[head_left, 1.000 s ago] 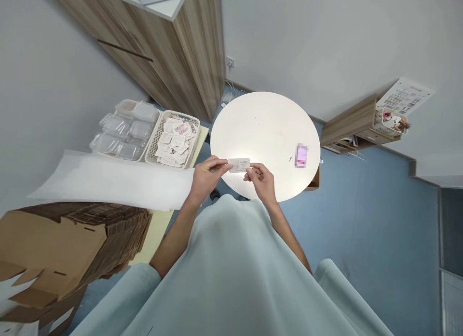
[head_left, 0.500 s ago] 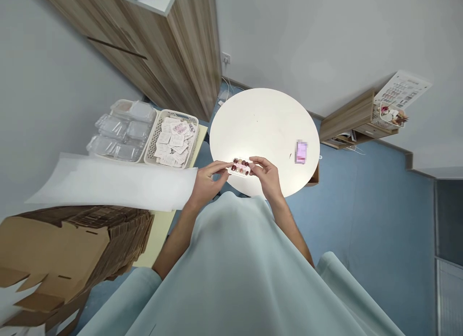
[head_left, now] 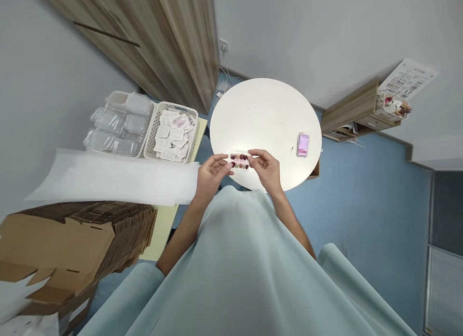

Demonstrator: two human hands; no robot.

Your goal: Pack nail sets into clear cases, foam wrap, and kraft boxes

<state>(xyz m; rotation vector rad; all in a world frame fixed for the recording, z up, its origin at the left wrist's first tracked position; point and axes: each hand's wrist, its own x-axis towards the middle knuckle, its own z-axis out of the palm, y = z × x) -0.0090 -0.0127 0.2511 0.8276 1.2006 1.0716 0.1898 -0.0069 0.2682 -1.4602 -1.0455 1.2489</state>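
A small white card (head_left: 240, 161) carrying rows of dark red and pale press-on nails is held between both hands over the near edge of the round white table (head_left: 265, 119). My left hand (head_left: 211, 174) pinches its left end, fingers closed. The right end is gripped by my right hand (head_left: 266, 169), fingers curled round it. The card's nail side faces up.
A white basket (head_left: 173, 132) of similar cards and clear plastic trays (head_left: 117, 123) sit to the left. White foam sheet (head_left: 108, 179) and flat cardboard boxes (head_left: 72, 234) lie nearer. A pink blurred item (head_left: 303, 145) rests on the table's right. A wooden cabinet (head_left: 162, 41) stands behind.
The card was turned over: a second ago its plain back faced up, now the nails show. Both hands stayed on it and shifted slightly.
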